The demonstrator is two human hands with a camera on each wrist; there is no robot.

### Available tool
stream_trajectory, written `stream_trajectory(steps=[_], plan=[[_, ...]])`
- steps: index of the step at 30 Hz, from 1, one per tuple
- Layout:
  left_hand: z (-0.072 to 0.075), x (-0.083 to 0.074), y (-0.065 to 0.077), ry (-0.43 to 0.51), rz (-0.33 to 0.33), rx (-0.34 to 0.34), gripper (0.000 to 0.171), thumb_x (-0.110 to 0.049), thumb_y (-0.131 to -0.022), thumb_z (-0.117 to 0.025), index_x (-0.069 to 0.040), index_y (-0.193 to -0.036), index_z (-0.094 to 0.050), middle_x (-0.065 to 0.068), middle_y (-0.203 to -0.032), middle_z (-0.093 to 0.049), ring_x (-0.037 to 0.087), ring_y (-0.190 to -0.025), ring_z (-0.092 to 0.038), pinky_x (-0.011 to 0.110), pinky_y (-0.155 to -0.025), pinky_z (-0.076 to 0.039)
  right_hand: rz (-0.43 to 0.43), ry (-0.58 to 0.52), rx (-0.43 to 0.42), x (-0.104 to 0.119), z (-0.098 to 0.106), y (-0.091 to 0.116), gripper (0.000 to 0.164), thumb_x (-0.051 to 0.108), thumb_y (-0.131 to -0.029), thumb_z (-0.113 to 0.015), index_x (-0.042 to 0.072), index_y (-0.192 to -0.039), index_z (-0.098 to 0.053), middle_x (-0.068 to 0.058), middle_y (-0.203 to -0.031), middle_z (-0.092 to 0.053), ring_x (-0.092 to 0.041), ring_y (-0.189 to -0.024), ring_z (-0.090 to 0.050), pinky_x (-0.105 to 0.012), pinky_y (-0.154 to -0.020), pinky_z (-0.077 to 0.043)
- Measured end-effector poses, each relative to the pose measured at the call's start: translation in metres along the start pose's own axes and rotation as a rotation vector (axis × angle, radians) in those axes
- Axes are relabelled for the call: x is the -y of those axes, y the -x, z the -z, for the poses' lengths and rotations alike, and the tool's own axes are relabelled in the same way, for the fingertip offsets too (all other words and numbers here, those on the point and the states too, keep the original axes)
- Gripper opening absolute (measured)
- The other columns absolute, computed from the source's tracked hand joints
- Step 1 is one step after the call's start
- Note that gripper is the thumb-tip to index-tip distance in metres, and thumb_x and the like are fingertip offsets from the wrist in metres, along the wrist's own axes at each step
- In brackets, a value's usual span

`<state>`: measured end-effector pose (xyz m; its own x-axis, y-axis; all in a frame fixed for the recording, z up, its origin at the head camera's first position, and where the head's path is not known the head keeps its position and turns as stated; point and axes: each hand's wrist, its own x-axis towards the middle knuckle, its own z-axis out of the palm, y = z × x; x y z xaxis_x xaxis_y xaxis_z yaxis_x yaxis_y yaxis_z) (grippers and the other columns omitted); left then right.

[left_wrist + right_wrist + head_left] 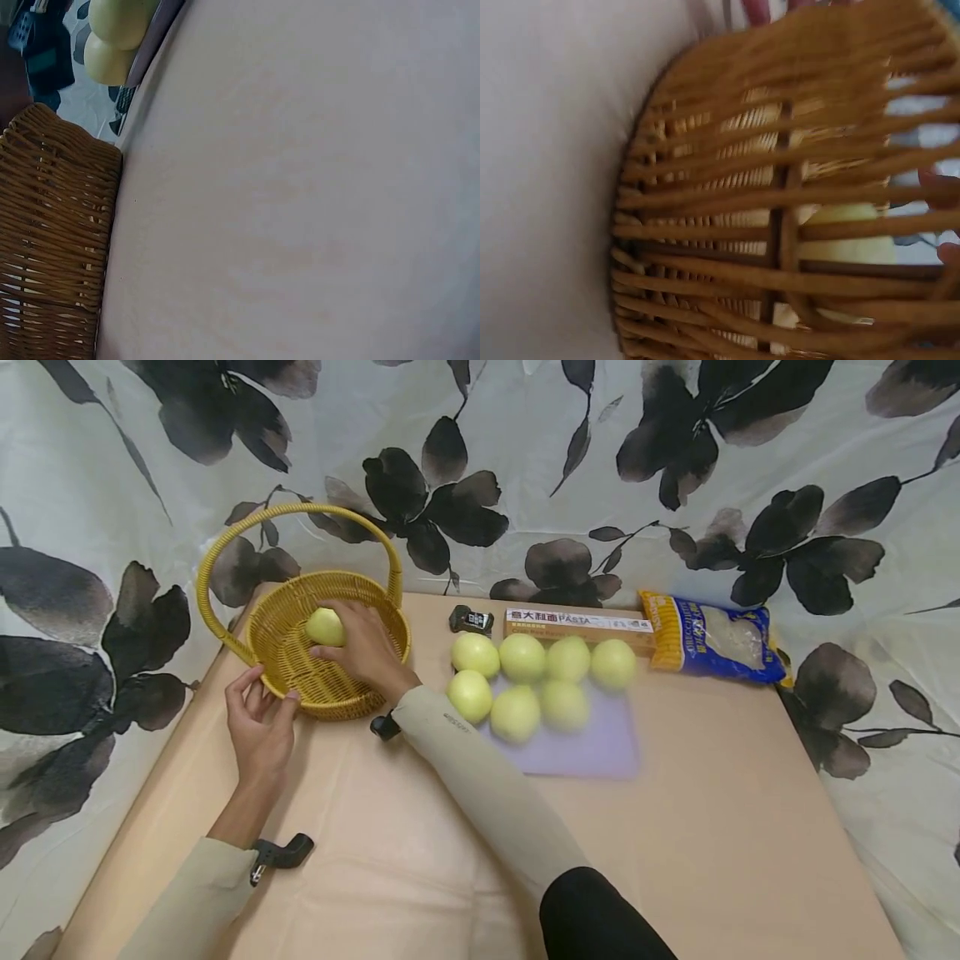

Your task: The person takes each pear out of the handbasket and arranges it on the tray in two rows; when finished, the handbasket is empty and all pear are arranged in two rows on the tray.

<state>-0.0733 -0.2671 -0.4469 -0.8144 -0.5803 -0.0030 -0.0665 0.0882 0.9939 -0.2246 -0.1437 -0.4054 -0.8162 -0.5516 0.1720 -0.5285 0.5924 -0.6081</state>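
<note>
A yellow wicker basket (330, 706) with a tall arched handle stands at the table's left. Inside it my right hand (367, 643) holds a round yellow-green fruit (325, 627) between thumb and fingers, over the woven bottom. My left hand (262, 727) is at the basket's front left, its loosely bent fingers against the outer wall near the handle's foot. In the right wrist view, part of the fruit (847, 232) shows through the weave. The left wrist view has only the basket's side (56, 240), with no fingers of that hand in sight.
Several like fruits (517, 714) sit in two rows on and behind a pale purple board (585, 752). Behind them lie a small black packet (471, 620), a long pasta box (581, 625) and a blue-yellow bag (712, 639). Floral cloth (525, 460) hangs behind the table.
</note>
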Motion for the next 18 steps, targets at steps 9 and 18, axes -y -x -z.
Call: stream_trajectory(steps=[9,18], plan=[[-0.003,0.005,0.001,0.014,-0.039,0.0,0.061,-0.007,-0.103,-0.067,-0.024,-0.154,-0.04,0.005,-0.173,-0.037,0.024,-0.156,-0.043,0.008,-0.108,-0.046,-0.007,0.125,0.072,-0.008,-0.013,-0.02,0.068,0.041,-0.097,-0.078,0.028,-0.158,-0.05,-0.001,-0.165,-0.047,-0.019,-0.15,-0.044,-0.028,-0.118,-0.042],[0.0,0.002,0.003,0.024,-0.047,-0.008,0.061,-0.007,-0.103,-0.067,-0.023,-0.154,-0.04,0.006,-0.173,-0.038,0.025,-0.156,-0.043,0.01,-0.11,-0.046,-0.015,0.173,0.14,-0.002,-0.013,-0.017,0.063,0.038,-0.094,-0.083,0.034,-0.151,-0.056,0.002,-0.144,-0.058,-0.015,-0.129,-0.054,-0.029,-0.105,-0.049]])
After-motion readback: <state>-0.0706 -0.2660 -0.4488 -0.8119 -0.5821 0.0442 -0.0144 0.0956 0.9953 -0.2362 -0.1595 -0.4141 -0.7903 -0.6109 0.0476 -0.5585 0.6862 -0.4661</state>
